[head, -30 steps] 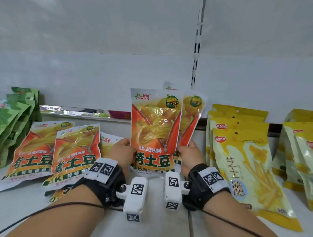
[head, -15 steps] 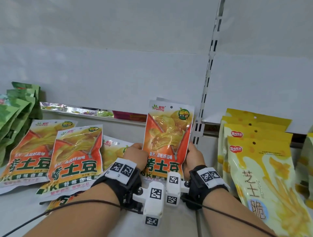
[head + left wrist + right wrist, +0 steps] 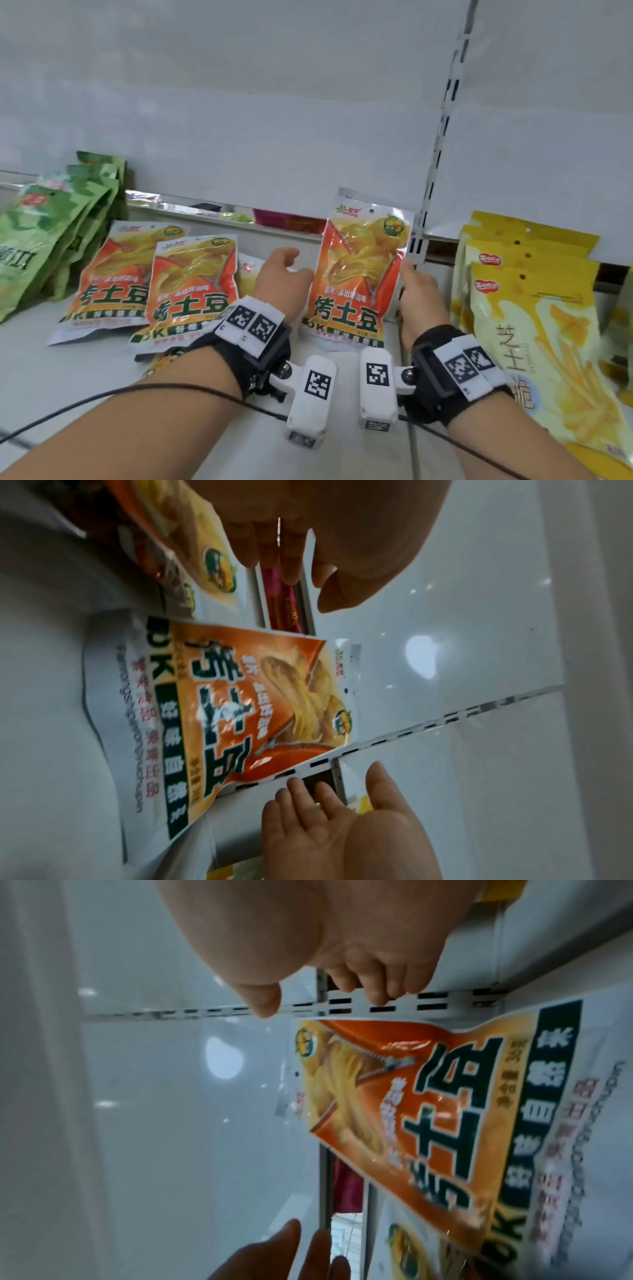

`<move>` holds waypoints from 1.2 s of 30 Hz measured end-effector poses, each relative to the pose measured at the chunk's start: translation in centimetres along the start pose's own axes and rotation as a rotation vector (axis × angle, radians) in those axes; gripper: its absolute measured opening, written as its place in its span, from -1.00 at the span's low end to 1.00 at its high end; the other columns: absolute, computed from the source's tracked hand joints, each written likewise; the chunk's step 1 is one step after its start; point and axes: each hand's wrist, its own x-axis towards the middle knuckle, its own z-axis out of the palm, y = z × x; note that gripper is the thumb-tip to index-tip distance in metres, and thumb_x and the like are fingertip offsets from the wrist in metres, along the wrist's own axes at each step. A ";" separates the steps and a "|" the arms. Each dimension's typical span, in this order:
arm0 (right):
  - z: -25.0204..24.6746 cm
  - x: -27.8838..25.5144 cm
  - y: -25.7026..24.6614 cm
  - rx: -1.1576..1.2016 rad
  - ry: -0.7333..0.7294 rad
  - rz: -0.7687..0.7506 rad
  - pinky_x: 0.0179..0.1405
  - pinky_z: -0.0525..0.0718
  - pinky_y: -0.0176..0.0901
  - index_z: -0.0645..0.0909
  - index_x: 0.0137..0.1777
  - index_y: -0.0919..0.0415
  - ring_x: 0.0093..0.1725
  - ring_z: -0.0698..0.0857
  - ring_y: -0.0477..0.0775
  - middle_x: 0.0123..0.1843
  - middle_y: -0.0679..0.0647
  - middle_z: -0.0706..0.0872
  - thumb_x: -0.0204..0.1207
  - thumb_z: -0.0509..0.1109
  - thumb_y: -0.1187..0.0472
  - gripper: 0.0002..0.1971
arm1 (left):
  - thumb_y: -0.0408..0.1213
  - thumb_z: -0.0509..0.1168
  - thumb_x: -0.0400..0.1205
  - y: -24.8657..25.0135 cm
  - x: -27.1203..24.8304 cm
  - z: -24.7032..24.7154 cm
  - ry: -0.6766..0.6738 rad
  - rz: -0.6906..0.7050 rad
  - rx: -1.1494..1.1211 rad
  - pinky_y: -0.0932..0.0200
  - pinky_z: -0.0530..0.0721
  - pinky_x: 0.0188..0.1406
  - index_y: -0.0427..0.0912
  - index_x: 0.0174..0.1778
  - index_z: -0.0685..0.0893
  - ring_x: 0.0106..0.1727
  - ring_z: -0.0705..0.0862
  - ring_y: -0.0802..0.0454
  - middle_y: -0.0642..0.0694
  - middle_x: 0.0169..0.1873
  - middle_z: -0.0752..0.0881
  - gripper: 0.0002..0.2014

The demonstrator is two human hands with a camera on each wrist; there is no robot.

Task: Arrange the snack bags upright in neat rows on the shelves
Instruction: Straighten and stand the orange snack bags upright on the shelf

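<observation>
**Both hands off: orange bag left standing on its own**

Neither hand grips anything. Left hand (image 3: 281,274) and right hand (image 3: 419,296) sit either side of the orange snack bag (image 3: 359,270), fingers loosely spread and clear of its edges; 0.5 s ago both were clamped on its lower corners. Bag now stands upright on the white shelf (image 3: 102,377), leaning back slightly, between the 2 slumped orange bags (image 3: 154,277) to the left and the yellow bag row (image 3: 534,308) to the right.

Judgement: release done, this stack is placed; the slumped pair looks like the next job.

Farther back:
- At least 1 more bag stood behind the front one 1.0 s ago; now only a sliver of a top edge shows, count unknown.
- Green bags (image 3: 51,233) are cut off at the left edge.
- Whether the bag rests against the back panel (image 3: 274,137) cannot be told.
- Left wrist view blurred, dim.
</observation>
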 end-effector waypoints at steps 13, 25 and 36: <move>10.6 -5.7 1.1 -0.315 -0.416 0.213 -0.37 0.45 -0.09 0.62 -0.01 0.38 -0.40 0.49 0.11 -0.31 0.19 0.54 0.49 0.38 0.21 -0.79 | -0.22 0.31 0.56 -4.9 0.4 -14.0 0.251 -0.250 0.217 0.12 0.55 -0.15 -0.13 0.43 0.50 -0.11 0.63 -0.05 -0.20 0.21 0.64 -0.52; 11.7 -5.8 1.9 -0.465 -0.421 0.250 -0.51 0.62 -0.17 0.58 -0.18 0.33 -0.50 0.65 0.07 -0.37 0.21 0.71 0.54 0.31 0.38 -0.92 | -0.08 0.54 0.45 -6.5 1.3 -14.8 0.141 -0.390 0.189 0.04 0.61 -0.03 -0.26 0.60 0.18 0.15 0.61 -0.23 -0.29 0.36 0.55 -0.09; 9.2 -5.7 1.1 -0.124 -0.256 -0.022 -0.21 0.67 0.14 0.57 -0.02 0.20 -0.25 0.65 0.21 -0.18 0.26 0.67 0.62 0.19 0.35 -0.86 | 0.06 0.69 -0.07 -5.2 -0.5 -13.5 -0.007 -0.110 -0.258 -0.30 0.59 0.29 0.11 0.57 0.22 0.15 0.71 -0.24 -0.30 0.14 0.70 0.26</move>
